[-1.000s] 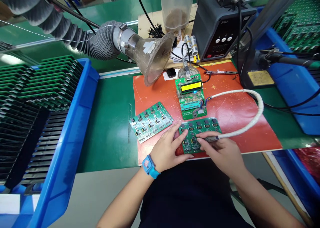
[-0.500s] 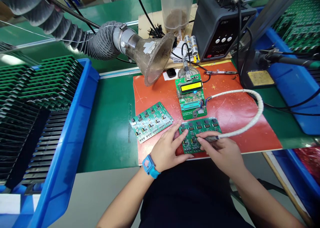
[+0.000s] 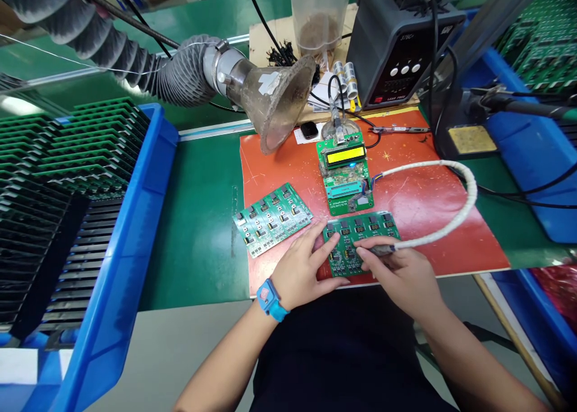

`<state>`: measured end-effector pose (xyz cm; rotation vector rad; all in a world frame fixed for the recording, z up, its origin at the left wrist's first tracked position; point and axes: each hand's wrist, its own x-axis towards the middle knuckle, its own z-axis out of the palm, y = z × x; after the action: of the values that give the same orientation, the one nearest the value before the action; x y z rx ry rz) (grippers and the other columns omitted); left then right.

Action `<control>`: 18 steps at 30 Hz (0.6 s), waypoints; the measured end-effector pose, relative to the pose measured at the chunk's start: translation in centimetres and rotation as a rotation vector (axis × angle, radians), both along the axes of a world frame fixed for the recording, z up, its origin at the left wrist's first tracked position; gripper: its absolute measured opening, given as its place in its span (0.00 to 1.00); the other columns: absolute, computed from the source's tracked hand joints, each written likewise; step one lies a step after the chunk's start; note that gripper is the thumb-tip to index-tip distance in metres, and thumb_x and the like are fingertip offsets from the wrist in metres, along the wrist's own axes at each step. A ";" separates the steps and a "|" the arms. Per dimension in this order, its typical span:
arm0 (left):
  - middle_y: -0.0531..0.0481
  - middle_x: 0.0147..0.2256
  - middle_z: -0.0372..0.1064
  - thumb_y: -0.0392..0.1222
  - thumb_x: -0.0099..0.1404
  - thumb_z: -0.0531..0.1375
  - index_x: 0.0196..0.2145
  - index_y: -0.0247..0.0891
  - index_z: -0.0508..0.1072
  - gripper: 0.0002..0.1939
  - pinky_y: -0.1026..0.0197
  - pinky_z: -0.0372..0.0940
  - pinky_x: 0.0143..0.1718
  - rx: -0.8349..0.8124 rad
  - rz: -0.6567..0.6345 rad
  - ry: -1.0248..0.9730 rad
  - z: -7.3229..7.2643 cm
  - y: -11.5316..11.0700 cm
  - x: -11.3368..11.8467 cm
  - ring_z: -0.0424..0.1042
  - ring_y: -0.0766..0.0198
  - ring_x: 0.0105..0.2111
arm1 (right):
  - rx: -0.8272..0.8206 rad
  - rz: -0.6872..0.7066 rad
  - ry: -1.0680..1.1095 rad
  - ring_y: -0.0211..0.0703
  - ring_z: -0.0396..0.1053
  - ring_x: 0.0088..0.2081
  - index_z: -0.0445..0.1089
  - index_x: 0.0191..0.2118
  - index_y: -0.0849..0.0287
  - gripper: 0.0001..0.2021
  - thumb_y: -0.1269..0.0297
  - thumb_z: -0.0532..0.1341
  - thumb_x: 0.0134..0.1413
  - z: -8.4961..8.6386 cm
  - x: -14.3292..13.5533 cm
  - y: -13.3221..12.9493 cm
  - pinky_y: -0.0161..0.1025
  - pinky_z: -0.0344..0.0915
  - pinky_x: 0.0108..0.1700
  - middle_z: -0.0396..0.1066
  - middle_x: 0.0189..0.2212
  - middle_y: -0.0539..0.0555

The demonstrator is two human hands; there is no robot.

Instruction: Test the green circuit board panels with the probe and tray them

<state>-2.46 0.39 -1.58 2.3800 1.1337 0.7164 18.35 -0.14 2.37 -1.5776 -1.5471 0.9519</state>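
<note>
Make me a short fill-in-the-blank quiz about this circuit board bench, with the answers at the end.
1. The left hand wears a ____ wristband.
2. The right hand presses a probe on a white cable onto the green board, which lies on a ____ mat.
3. The programmer's display glows ____.

Answers: blue; red; yellow

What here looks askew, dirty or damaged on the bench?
The second circuit board lies rotated, half off the red mat onto the green surface. The extractor funnel looks grimy inside and patched with tape. The board under both hands sits square.
</note>
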 end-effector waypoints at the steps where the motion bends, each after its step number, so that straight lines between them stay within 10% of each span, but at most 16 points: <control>1: 0.30 0.66 0.48 0.57 0.61 0.65 0.67 0.41 0.51 0.44 0.37 0.62 0.59 0.000 0.000 0.003 0.0 0.0 0.0 0.54 0.40 0.66 | -0.003 0.000 0.004 0.42 0.74 0.22 0.74 0.34 0.56 0.08 0.58 0.63 0.57 0.0 0.0 0.0 0.35 0.71 0.26 0.76 0.23 0.50; 18: 0.30 0.66 0.49 0.56 0.60 0.66 0.66 0.40 0.53 0.44 0.38 0.62 0.59 0.003 -0.002 0.008 -0.1 0.0 0.0 0.55 0.41 0.65 | -0.034 0.025 0.205 0.37 0.73 0.23 0.74 0.37 0.58 0.06 0.61 0.64 0.59 -0.1 -1.1 -0.3 0.31 0.71 0.26 0.77 0.31 0.52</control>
<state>-2.50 0.37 -1.71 2.3885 1.1337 0.7089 17.30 -0.49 2.27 -1.4376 -1.4174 1.1226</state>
